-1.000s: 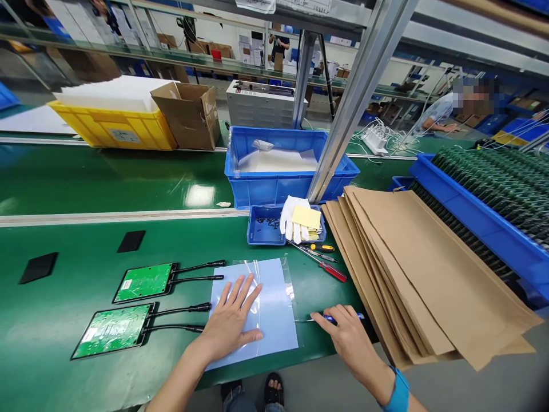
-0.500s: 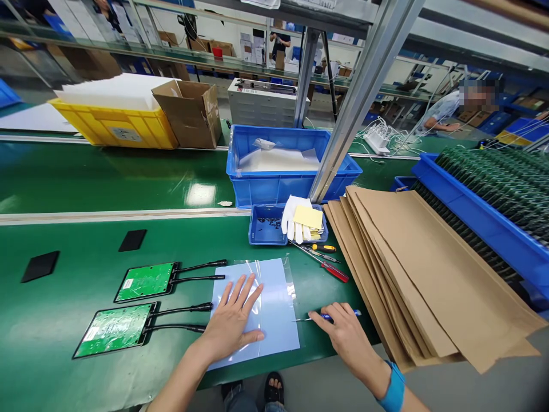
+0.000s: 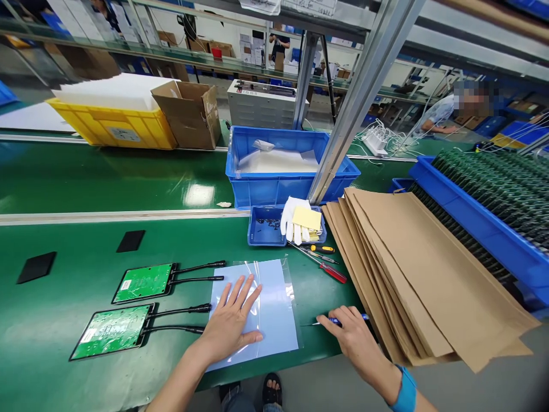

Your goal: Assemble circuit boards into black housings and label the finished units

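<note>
One blue sheet (image 3: 279, 306) already lies flat, apparently whole, under the open left hand (image 3: 234, 319), while the right hand (image 3: 350, 336) grips a tool (image 3: 334, 321) just right of it.

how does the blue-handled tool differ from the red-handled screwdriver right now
The blue-handled tool is in the person's right hand, while the red-handled screwdriver lies loose on the green bench. The blue-handled tool points its tip left, roughly crosswise; the red-handled screwdriver slants, its shaft running toward the small blue tray. The blue handle is partly hidden by fingers, the red one fully visible. Both have a thin metal shaft.
</note>
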`<state>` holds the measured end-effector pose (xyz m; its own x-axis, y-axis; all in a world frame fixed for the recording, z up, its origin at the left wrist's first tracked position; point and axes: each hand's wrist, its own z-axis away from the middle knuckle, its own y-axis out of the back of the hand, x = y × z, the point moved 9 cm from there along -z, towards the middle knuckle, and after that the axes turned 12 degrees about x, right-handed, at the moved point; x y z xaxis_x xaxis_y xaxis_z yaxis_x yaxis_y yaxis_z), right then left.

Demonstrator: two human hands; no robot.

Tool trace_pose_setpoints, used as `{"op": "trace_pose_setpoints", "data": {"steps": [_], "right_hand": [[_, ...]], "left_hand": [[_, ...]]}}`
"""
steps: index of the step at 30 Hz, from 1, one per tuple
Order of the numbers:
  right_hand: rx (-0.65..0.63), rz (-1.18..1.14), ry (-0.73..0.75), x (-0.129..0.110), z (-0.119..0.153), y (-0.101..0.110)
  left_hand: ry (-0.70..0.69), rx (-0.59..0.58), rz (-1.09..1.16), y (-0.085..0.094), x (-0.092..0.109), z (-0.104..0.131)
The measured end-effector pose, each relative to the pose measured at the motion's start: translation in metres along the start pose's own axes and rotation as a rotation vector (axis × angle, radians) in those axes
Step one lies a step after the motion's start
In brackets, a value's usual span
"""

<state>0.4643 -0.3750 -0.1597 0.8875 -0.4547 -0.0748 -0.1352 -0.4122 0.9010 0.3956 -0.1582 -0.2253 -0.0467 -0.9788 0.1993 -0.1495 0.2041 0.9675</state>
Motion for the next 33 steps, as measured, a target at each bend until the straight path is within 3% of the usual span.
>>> {"op": "trace_pose_setpoints", "data": {"steps": [6, 18, 26, 33], "right_hand": [[0.011, -0.071, -0.002, -0.016, 0.002, 0.001], [-0.047, -0.039, -0.005, -0.02, 0.008, -0.008], [-0.108, -0.026, -0.036, 0.001, 0.011, -0.006], [-0.034, -0.093, -0.1, 0.007, -0.025, 0.004]], "left_hand": [[-0.007, -0.015, -0.012, 0.001, 0.001, -0.001], [-0.01, 0.011, 0.0, -0.003, -0.001, 0.001], [0.005, -0.069, -0.012, 0.003, 0.002, -0.002], [0.022, -0.087, 0.039, 0.006, 0.008, 0.002]]}}
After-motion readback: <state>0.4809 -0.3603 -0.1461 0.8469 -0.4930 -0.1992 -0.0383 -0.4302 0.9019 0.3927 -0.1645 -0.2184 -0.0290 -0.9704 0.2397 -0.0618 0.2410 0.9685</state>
